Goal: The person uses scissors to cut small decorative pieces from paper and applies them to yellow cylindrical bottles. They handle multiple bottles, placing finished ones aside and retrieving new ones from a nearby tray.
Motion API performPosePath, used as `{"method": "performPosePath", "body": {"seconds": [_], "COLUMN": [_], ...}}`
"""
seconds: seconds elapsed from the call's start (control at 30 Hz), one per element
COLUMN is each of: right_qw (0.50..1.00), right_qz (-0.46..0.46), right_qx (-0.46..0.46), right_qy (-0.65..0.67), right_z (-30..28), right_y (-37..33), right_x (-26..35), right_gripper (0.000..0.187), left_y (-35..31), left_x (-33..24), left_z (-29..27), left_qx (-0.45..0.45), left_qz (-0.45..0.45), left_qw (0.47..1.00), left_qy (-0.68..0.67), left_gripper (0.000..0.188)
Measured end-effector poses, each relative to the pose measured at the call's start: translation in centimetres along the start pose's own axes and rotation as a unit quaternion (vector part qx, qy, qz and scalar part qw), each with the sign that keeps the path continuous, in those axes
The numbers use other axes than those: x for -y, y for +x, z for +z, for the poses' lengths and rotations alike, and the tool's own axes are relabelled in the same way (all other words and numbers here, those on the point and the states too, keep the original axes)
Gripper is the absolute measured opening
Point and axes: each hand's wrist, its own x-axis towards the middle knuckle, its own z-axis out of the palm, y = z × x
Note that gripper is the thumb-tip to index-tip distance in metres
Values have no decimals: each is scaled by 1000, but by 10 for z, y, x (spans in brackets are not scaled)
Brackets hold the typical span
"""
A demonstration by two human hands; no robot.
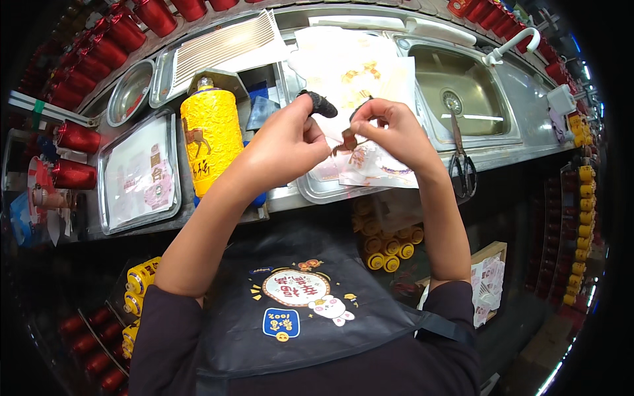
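Between my hands hangs a small, thin reddish-brown piece (348, 139) with an irregular outline, above the white printed sheets (330, 49). My right hand (391, 132) pinches it between thumb and fingertips. My left hand (290, 142) is closed at its left side, fingers curled; whatever lies in them is hidden. Black coverings wrap a finger of each hand, plainest on the left. A yellow textured bottle (212, 135) with a brown camel figure stands left of my left forearm. The sheets lie on a metal tray (317, 191), bearing printed shapes in gold and brown.
A sink (456, 79) with a white faucet (512, 46) is at right. Black-handled scissors (462, 168) lie on its front edge. On the left are a tray with paper (140, 175), a metal bowl (131, 92) and red bottles (76, 173). A ribbed panel (224, 49) lies behind.
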Motion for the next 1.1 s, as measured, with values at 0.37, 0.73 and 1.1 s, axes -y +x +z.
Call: {"method": "performPosePath", "body": {"seconds": [0.37, 0.73, 1.1], "right_qw": [863, 988, 991], "right_qz": [47, -121, -128], "right_qx": [-259, -61, -17], "right_qy": [-432, -77, -31], "right_z": [-16, 47, 89], "right_y": [19, -37, -33], "right_x": [-68, 63, 79], "right_gripper": [32, 13, 15], "left_y": [-48, -80, -96], "left_x": [-13, -5, -8], "left_z": [-19, -34, -48], "left_qx": [-49, -92, -72], "left_qz": [53, 98, 77], "left_qw": [996, 990, 994], "left_qy": [-51, -41, 14], "left_gripper": [43, 17, 34]}}
